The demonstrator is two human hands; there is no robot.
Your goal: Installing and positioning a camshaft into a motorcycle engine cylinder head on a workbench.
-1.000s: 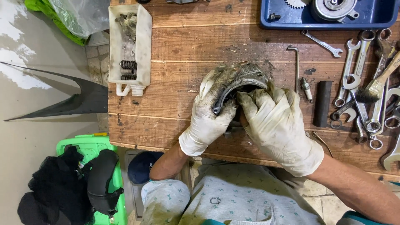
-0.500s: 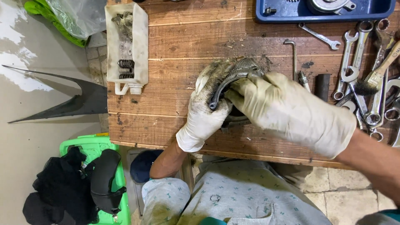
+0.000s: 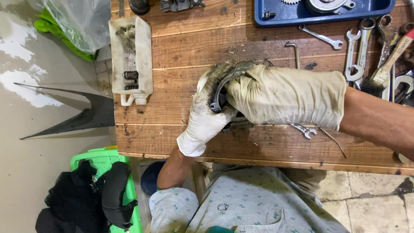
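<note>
Both my hands wear dirty white gloves over a wooden workbench [image 3: 189,47]. My left hand [image 3: 206,116] grips a curved, grimy metal part [image 3: 222,86], shaped like a brake shoe, from the left side. My right hand [image 3: 284,97] reaches across from the right and presses on the same part, fingers wrapped over its inner edge. Most of the part is hidden between the two gloves. A small wrench [image 3: 304,129] lies on the bench just under my right wrist.
A white plastic tray [image 3: 130,56] with springs stands at the left. A blue tray [image 3: 323,15] with parts is at the back. Several wrenches [image 3: 360,51] and a brush [image 3: 388,64] lie at right. An L-shaped key [image 3: 294,51] lies behind my hands. A green crate [image 3: 97,159] sits below left.
My right forearm has swung round to lie flat across the bench from the right. Both hands still hold the curved part, which has turned more on edge.
</note>
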